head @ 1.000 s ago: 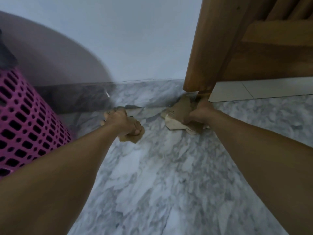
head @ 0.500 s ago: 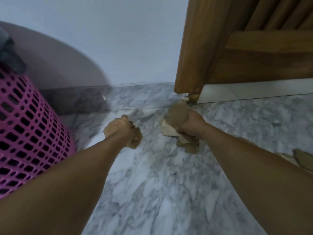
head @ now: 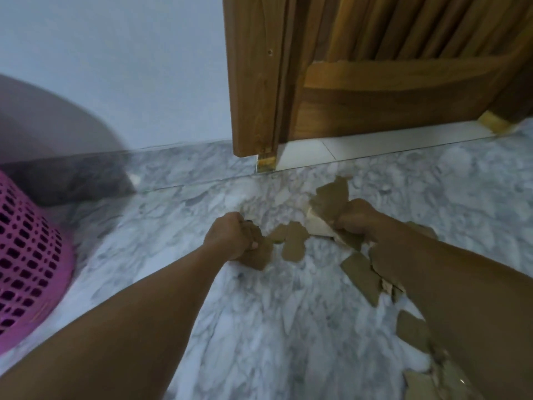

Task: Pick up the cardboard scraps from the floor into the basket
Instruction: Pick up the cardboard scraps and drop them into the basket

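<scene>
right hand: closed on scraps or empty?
Closed on scraps. The right hand is fisted around a bunch of cardboard scraps, which stick out above the knuckles and below the fist.

You have two hands in view – the left hand [head: 230, 241] and the right hand [head: 357, 223] – each closed on a bunch of cardboard scraps; how many pieces each bunch holds, you cannot tell. Loose scraps on the floor [head: 259, 327] number at least five toward its right edge, some hidden by your right arm. There is one pink basket [head: 26, 267] at the left edge and one wooden door [head: 375, 67].
</scene>
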Demonstrator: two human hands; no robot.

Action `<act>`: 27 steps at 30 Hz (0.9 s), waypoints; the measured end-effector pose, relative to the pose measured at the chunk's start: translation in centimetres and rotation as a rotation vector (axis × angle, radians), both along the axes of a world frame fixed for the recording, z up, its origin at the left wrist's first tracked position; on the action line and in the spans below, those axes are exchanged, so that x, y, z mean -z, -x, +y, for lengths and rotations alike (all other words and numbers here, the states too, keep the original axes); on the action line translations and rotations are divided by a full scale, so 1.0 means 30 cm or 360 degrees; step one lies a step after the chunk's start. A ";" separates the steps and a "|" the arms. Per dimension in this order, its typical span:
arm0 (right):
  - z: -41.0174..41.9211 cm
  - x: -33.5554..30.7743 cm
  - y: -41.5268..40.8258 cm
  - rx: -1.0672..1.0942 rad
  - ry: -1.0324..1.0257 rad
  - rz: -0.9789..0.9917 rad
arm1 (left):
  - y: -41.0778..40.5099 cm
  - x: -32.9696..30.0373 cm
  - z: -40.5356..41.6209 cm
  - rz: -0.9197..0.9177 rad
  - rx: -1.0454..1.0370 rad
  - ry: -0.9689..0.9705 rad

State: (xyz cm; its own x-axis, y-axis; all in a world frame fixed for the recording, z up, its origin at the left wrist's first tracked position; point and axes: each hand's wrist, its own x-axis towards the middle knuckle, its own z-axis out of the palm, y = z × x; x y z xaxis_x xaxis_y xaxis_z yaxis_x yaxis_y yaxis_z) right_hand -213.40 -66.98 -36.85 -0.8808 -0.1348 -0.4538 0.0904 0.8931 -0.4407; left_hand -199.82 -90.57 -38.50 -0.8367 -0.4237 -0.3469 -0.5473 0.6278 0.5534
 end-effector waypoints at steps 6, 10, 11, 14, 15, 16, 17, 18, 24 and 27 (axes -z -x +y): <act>0.053 0.072 -0.014 -0.0225 -0.0177 0.0084 | 0.077 -0.027 0.106 -0.0090 0.0399 0.0070; 0.063 0.101 0.008 -0.0236 -0.0204 0.0092 | 0.136 -0.002 0.188 -0.0182 0.0531 0.0173; 0.066 0.106 0.012 -0.0231 -0.0210 0.0093 | 0.147 0.011 0.210 -0.0212 0.0530 0.0263; 0.064 0.102 0.002 -0.0173 -0.0186 0.0121 | 0.161 0.039 0.273 -0.0187 0.0544 0.0400; 0.064 0.102 -0.001 -0.0150 -0.0183 0.0124 | 0.162 0.045 0.286 -0.0119 0.0523 0.0361; 0.071 0.102 -0.004 -0.0126 -0.0175 0.0122 | 0.162 0.048 0.304 -0.0067 0.0476 0.0279; 0.074 0.104 -0.003 -0.0101 -0.0153 0.0111 | 0.162 0.047 0.312 -0.0038 0.0416 0.0202; 0.077 0.104 -0.004 -0.0083 -0.0111 0.0105 | 0.161 0.045 0.318 -0.0023 0.0373 0.0153; 0.095 0.068 -0.050 -0.0063 0.0035 0.0119 | 0.125 0.026 0.341 -0.0121 0.0266 0.0030; 0.107 0.015 -0.077 -0.0027 0.0135 0.0136 | 0.087 0.004 0.336 -0.0135 0.0238 -0.0005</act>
